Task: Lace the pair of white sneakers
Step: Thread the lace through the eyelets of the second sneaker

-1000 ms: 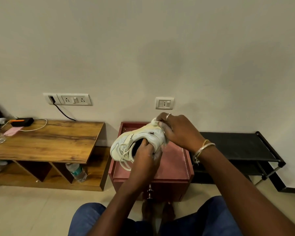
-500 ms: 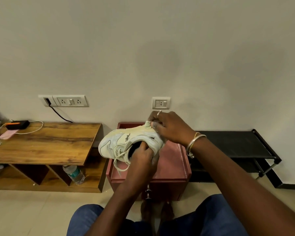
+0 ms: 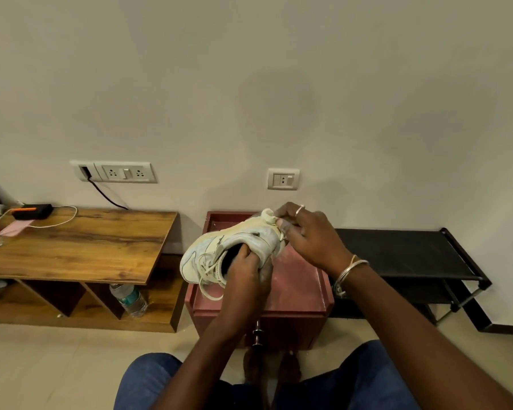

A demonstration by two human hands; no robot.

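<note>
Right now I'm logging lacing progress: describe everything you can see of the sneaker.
The sneaker is off-white and scuffed, leather-like, tilted on its side, toe left, held over the red cabinet. The left hand grips its collar; the right hand pinches its heel tab. Its laces sit loose, one loop dangling.

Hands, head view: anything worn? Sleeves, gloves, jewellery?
No gloves, and both forearms are bare, with no sleeves in view. The right hand has a silver ring on one finger. Its wrist carries thin metal bangles and a pale knotted thread. The left hand wears nothing visible.
</note>
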